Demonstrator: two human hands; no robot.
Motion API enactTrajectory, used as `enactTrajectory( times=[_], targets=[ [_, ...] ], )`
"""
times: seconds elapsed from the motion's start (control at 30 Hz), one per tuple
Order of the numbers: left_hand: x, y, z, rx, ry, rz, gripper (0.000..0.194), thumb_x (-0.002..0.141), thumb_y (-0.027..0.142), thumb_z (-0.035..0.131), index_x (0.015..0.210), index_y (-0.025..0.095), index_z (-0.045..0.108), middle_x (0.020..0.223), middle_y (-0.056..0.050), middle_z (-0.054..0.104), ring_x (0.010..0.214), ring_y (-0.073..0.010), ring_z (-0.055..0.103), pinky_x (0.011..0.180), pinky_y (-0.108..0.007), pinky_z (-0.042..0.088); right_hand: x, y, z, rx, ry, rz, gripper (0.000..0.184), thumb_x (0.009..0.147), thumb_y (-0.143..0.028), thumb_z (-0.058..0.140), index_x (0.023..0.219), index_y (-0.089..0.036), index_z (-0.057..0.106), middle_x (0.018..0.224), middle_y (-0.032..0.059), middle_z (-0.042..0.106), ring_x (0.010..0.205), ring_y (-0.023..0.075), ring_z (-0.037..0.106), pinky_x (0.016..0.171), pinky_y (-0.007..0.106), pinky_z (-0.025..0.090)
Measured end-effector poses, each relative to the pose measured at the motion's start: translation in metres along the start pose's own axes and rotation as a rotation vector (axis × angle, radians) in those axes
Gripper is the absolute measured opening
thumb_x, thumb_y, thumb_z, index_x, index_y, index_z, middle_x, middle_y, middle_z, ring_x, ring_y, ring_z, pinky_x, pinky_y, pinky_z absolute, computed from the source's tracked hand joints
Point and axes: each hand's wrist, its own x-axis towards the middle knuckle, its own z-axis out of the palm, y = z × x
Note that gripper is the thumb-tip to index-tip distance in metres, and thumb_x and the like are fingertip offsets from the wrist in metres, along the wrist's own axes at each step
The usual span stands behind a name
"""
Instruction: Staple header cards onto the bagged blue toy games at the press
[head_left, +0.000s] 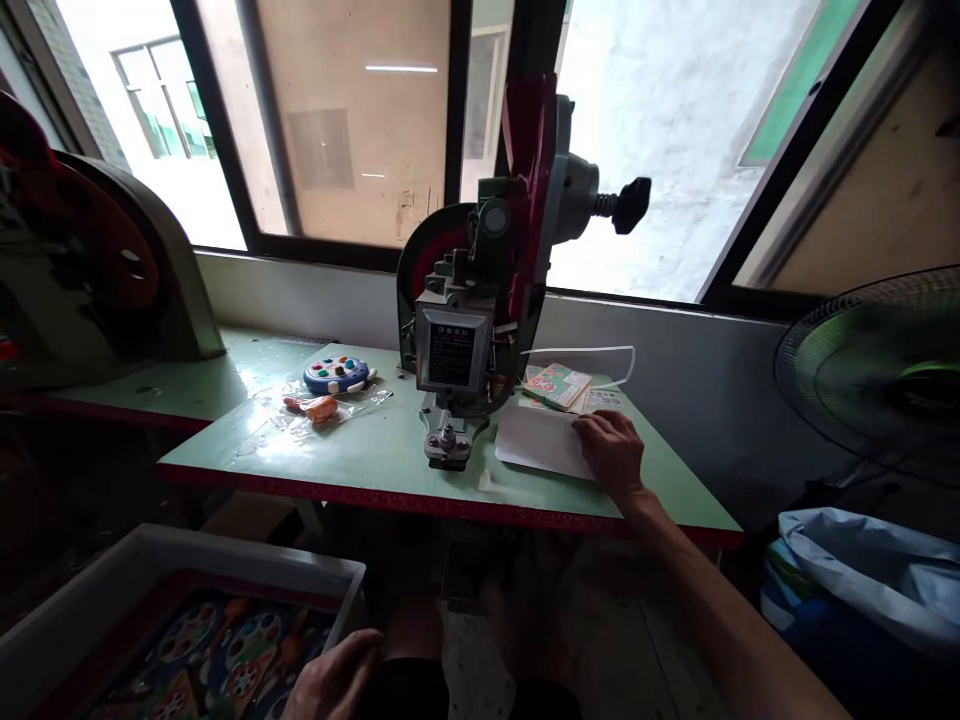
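My right hand [611,455] is closed on the right end of a flat white card [544,442], which lies on the green tabletop. The fingertips press at its upper right edge; whether it is one card or a stack, I cannot tell. Down by my thigh, my left hand [335,675] has its fingers curled, with nothing showing in them. A press machine [454,345] with a dark label plate stands in front of me, left of the card. Behind the card lie colourful printed cards [556,386].
On the left of the table [360,455] are a blue toy [337,374] with coloured dots and an orange piece [322,409] on clear plastic wrap. A grey crate [247,548] of packed toys stands lower left. A fan [892,390] and a bag [847,550] are at right.
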Motion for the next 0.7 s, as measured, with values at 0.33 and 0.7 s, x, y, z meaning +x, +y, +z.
enactTrajectory(
  times=[0.33, 0.7],
  targets=[
    [0.059, 0.1, 0.017, -0.033, 0.013, 0.339, 0.027, 0.096, 0.036, 0.059, 0.115, 0.029, 0.078, 0.159, -0.01, 0.048, 0.133, -0.0281, 0.06, 0.103, -0.035, 0.057, -0.042, -0.055, -0.119, 0.486, -0.269, 0.126, 0.016, 0.098, -0.025, 0.061, 0.091, -0.027, 0.075, 0.091, 0.0021, 0.078, 0.094, 0.0222, 0.065, 0.089, 0.037, 0.05],
    [0.078, 0.084, 0.069, -0.096, -0.535, 0.223, 0.035, 0.077, 0.062, 0.069, 0.095, 0.037, 0.086, 0.106, 0.0, 0.084, 0.096, -0.0326, 0.079, 0.083, -0.032, 0.065, -0.227, -0.003, -0.201, 0.176, -0.352, 0.87, 0.028, 0.092, -0.048, 0.059, 0.098, -0.027, 0.077, 0.102, 0.0044, 0.079, 0.096, 0.0225, 0.072, 0.088, 0.034, 0.057]
  ],
)
